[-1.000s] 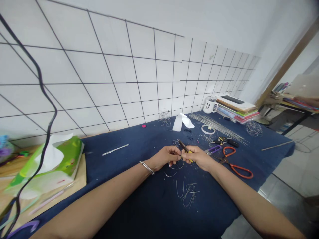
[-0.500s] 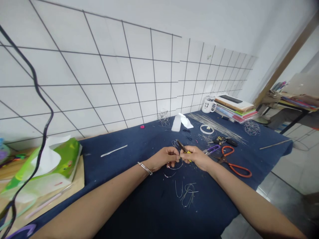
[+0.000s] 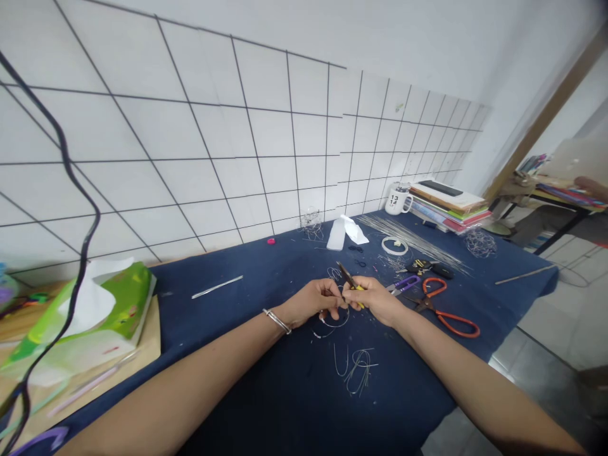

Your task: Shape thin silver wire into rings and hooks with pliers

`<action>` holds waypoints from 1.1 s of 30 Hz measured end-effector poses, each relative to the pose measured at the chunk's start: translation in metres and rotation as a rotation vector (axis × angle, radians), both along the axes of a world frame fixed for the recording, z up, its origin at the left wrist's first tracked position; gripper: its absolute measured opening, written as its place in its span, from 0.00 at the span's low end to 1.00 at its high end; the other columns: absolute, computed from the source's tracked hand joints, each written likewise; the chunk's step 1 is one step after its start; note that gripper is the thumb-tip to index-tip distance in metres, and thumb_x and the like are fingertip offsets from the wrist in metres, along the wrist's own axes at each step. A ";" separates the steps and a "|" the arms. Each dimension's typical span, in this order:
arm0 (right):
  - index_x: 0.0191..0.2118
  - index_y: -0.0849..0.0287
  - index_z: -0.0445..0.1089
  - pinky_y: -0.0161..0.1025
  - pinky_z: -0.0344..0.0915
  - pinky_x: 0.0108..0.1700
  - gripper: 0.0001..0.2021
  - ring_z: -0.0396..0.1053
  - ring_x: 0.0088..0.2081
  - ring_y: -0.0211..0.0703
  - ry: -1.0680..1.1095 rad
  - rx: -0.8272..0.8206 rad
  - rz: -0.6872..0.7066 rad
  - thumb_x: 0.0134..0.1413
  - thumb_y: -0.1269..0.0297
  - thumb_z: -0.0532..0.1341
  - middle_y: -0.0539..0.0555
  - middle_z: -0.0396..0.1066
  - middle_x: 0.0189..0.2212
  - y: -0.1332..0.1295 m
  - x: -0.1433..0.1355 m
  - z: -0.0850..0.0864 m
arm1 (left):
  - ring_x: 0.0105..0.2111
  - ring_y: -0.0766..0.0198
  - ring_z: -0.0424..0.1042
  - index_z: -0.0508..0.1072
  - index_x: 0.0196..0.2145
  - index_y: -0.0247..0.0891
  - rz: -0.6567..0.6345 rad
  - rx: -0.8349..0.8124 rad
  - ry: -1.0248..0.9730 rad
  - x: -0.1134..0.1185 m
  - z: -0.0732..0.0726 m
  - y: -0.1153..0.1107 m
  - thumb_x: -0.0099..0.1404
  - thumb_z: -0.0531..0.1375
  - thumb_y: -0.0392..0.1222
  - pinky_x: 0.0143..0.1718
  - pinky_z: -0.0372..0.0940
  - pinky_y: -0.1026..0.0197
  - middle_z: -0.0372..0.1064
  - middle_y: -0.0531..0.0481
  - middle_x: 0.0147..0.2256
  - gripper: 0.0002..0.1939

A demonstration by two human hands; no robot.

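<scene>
My left hand (image 3: 320,299), with a silver bangle at the wrist, pinches a thin wire (image 3: 338,325) that curves down below the fingers. My right hand (image 3: 370,296) is closed around yellow-handled pliers (image 3: 348,275), their dark jaws pointing up and left. Both sets of fingertips meet over the blue cloth, and the exact point where they grip the wire is hidden. Small pale bits (image 3: 319,335) lie by the left hand. Nearer me rests a loose bunch of bent wires (image 3: 361,372). Purple-handled scissors (image 3: 405,284) and orange-handled scissors (image 3: 430,306) lie right of my right hand.
Behind the hands are a roll of white tape (image 3: 394,246), black-handled cutters (image 3: 424,266), long straight wires (image 3: 413,237) and white paper (image 3: 354,230). A mug (image 3: 397,199) and stacked books (image 3: 449,206) stand at the far right. Tissues (image 3: 102,310) sit left; a black cable (image 3: 90,234) hangs there.
Both hands stay together in nearly the same place. The pliers have tilted slightly, and the wire loop under my left fingers has shifted a little.
</scene>
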State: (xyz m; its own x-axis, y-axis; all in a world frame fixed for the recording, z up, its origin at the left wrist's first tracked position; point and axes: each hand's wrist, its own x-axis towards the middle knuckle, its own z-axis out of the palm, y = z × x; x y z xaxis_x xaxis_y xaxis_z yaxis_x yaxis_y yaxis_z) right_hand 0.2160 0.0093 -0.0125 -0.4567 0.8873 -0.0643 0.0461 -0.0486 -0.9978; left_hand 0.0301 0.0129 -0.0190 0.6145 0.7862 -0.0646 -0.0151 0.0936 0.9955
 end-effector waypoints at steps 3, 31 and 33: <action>0.31 0.61 0.65 0.31 0.54 0.25 0.11 0.58 0.22 0.31 0.001 -0.005 -0.005 0.44 0.59 0.62 0.50 0.66 0.23 0.000 0.000 0.000 | 0.22 0.70 0.69 0.64 0.30 0.33 0.007 -0.003 -0.008 0.000 0.000 0.000 0.53 0.60 0.41 0.15 0.54 0.73 0.71 0.46 0.32 0.10; 0.37 0.57 0.66 0.36 0.56 0.41 0.09 0.63 0.37 0.41 -1.154 0.893 0.046 0.52 0.60 0.54 0.54 0.66 0.32 0.019 0.046 0.020 | 0.30 0.67 0.71 0.66 0.32 0.32 0.312 -0.072 -0.228 0.001 -0.013 0.010 0.52 0.63 0.40 0.27 0.65 0.69 0.71 0.46 0.31 0.12; 0.37 0.57 0.66 0.36 0.56 0.41 0.09 0.63 0.38 0.41 -1.154 0.910 0.046 0.52 0.60 0.53 0.53 0.65 0.32 0.018 0.043 0.021 | 0.30 0.67 0.71 0.65 0.33 0.32 0.318 -0.068 -0.233 0.001 -0.012 0.010 0.52 0.63 0.41 0.27 0.66 0.68 0.70 0.46 0.31 0.14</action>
State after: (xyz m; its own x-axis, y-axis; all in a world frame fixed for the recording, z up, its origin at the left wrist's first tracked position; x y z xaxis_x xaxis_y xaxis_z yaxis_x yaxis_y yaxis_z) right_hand 0.2595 0.0273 0.0082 -0.5691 0.8074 0.1558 0.8053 0.5855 -0.0929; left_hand 0.0315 0.0232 -0.0314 0.3454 0.9384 -0.0108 -0.2783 0.1133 0.9538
